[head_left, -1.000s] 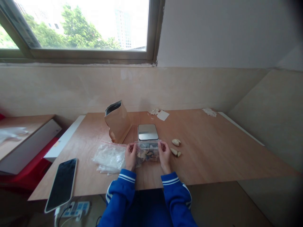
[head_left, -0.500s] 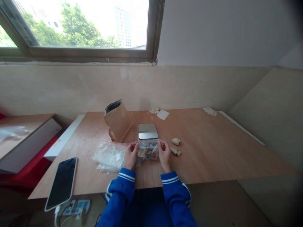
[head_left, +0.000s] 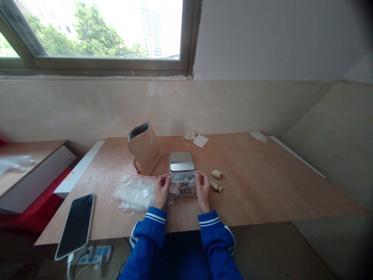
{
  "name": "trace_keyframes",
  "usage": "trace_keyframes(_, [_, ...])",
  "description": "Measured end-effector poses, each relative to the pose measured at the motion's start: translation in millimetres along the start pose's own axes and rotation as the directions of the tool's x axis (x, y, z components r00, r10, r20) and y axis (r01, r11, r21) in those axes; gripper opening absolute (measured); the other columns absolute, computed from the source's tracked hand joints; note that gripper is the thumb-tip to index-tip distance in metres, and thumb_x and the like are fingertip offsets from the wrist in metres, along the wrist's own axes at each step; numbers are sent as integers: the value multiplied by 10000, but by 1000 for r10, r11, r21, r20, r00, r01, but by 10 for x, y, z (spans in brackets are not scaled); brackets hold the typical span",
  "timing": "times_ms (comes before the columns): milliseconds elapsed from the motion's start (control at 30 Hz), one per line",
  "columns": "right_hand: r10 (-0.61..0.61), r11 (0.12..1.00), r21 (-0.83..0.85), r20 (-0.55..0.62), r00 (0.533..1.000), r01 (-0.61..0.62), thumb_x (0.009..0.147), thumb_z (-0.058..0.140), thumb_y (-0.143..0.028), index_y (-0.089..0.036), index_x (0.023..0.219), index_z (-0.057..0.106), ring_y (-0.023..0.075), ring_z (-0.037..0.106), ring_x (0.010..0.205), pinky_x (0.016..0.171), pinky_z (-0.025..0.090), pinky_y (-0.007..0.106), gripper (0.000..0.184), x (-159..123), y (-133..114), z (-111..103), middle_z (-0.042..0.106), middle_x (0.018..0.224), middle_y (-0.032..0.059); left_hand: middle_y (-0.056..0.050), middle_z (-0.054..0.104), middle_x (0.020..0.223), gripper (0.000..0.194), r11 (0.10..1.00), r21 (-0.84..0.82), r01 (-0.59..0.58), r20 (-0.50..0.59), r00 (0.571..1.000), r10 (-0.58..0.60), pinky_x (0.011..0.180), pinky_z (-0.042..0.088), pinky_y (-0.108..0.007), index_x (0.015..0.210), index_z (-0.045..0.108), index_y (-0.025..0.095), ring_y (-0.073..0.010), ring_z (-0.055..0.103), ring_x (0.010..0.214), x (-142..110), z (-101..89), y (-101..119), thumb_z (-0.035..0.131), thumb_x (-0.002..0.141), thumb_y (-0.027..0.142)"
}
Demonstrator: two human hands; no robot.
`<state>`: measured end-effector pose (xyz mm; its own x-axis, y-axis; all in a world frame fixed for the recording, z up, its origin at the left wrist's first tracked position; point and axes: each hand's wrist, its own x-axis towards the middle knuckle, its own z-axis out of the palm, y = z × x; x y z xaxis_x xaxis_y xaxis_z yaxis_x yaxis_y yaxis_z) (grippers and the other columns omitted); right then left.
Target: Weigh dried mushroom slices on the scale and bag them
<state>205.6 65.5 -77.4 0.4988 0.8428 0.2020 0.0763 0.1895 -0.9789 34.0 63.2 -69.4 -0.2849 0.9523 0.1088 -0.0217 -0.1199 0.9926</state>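
Observation:
Between my hands a clear zip bag (head_left: 183,186) holds brownish and dark dried pieces that I cannot name. My left hand (head_left: 161,191) pinches the bag's top left corner, and my right hand (head_left: 203,190) pinches the top right corner. Just beyond the bag lies a small scale (head_left: 182,161) with a shiny metal top. Left of my left hand is a pile of clear plastic bags (head_left: 135,192) with reddish top edges. A brown paper pouch (head_left: 145,149) stands behind them with its top open. Several pale, garlic-like pieces (head_left: 217,174) lie right of my right hand.
A tablet (head_left: 76,221) rests at the table's front left edge, above a power strip (head_left: 96,254) with cables. White crumbs (head_left: 190,136) and a white square card (head_left: 201,140) lie near the wall. Another pale heap (head_left: 258,136) is at the back right of the wooden table (head_left: 276,186).
The pieces inside the zip bag have shifted a little, and my right hand has moved slightly. Both hands keep their pinch on the bag's top edge.

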Motion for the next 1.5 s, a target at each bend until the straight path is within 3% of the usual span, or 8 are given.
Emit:
trace_keyframes(200, [15, 1000, -16, 63, 998, -14, 814, 586, -515, -170, 952, 648, 226, 653, 894, 801, 509, 344, 377, -1, -27, 6, 706, 963, 90, -42, 635, 825, 372, 999, -18, -39, 1, 999, 39, 723, 477, -288, 937, 606, 154, -157, 601, 757, -3, 0, -30, 629, 790, 495])
trace_keyframes(367, [-5, 1000, -8, 10, 1000, 6, 798, 600, -512, -159, 894, 662, 228, 657, 870, 797, 508, 348, 371, -18, -51, 17, 714, 907, 84, -38, 643, 819, 368, 998, -69, -5, 35, 999, 8, 714, 467, -277, 940, 605, 152, -154, 599, 751, -21, -3, -6, 650, 779, 479])
trace_keyframes(767, [-2, 999, 41, 102, 995, -2, 811, 601, -482, -172, 930, 663, 230, 662, 869, 791, 530, 351, 339, -67, -158, 16, 712, 932, 85, -42, 654, 807, 328, 999, 29, -28, 50, 998, 26, 718, 452, -272, 872, 650, 159, -167, 592, 763, -25, -28, -12, 650, 782, 475])
trace_keyframes(1500, [-94, 993, -63, 52, 994, 97, 819, 600, -481, -179, 881, 669, 210, 642, 813, 762, 516, 329, 315, -57, -115, 14, 702, 867, 64, -57, 666, 848, 282, 991, 105, -77, 7, 997, 77, 750, 463, -293, 861, 670, 184, -184, 608, 799, -27, -40, 20, 662, 762, 448])
